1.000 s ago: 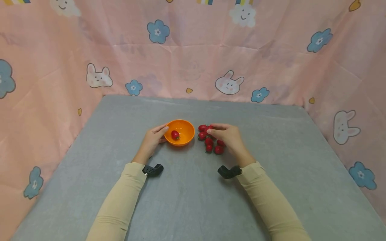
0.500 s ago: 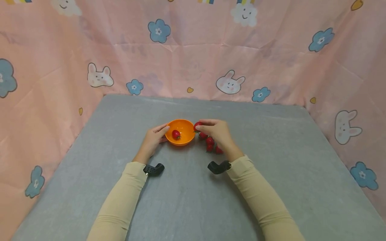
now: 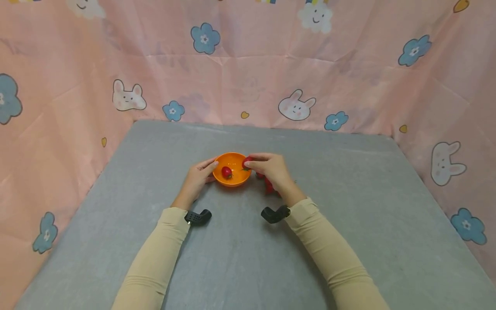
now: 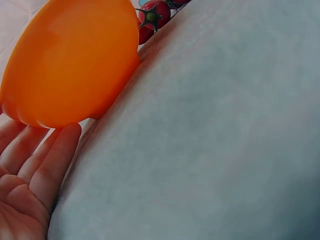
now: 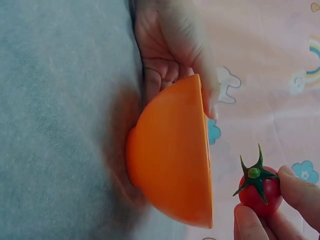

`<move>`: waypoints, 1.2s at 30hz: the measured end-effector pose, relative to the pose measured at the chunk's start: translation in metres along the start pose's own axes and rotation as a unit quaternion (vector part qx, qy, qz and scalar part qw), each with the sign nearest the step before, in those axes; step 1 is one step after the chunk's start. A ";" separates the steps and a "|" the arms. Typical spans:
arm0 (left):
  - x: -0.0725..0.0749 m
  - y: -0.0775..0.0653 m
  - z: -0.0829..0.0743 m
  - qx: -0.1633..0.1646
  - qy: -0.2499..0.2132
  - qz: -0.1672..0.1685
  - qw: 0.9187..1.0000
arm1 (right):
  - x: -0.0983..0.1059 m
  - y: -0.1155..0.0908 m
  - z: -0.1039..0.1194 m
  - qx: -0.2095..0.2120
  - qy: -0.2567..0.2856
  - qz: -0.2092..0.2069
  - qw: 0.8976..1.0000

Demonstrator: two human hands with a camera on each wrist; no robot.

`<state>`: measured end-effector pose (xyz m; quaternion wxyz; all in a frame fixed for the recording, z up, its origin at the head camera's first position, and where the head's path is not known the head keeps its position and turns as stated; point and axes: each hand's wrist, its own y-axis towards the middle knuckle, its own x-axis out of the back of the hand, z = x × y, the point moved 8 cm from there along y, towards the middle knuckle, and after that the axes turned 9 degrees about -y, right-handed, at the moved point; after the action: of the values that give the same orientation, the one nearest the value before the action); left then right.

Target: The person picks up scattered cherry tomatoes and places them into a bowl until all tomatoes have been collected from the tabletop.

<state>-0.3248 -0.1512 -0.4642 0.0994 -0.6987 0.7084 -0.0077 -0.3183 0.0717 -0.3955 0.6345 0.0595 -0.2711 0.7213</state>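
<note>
An orange bowl (image 3: 232,180) stands on the grey table, one cherry tomato (image 3: 226,172) lying inside it. My left hand (image 3: 195,181) holds the bowl's left side, its thumb on the rim; in the left wrist view the fingers (image 4: 55,160) lie against the outer wall. My right hand (image 3: 273,172) pinches another red cherry tomato (image 5: 260,192) with a green star-shaped stem, just over the bowl's right rim. The right wrist view shows that tomato between thumb and fingers, apart from the bowl.
Several more cherry tomatoes (image 3: 269,186) lie on the table to the right of the bowl, partly hidden under my right hand. A pink cloth (image 3: 248,77) printed with rabbits and flowers hangs behind the grey table (image 3: 232,258).
My right hand has lifted a cherry tomato from the group and carried it left to the bowl's rim. The left hand has stayed on the bowl.
</note>
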 end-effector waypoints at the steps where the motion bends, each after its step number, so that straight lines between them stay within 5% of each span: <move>1: 0.000 0.000 0.000 0.001 0.000 0.000 1.000 | -0.001 0.000 0.001 -0.001 -0.002 0.000 1.000; 18: 0.000 -0.001 -0.002 -0.002 -0.009 0.000 1.000 | -0.025 0.011 0.031 0.073 -0.122 -0.001 0.990; 36: -0.001 -0.002 -0.001 0.011 -0.005 0.010 1.000 | -0.053 0.016 0.036 0.085 -0.205 0.029 0.975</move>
<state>-0.3231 -0.1506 -0.4633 0.1108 -0.6908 0.7144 -0.0105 -0.3331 0.0076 -0.3925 0.5368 0.2516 -0.3351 0.7323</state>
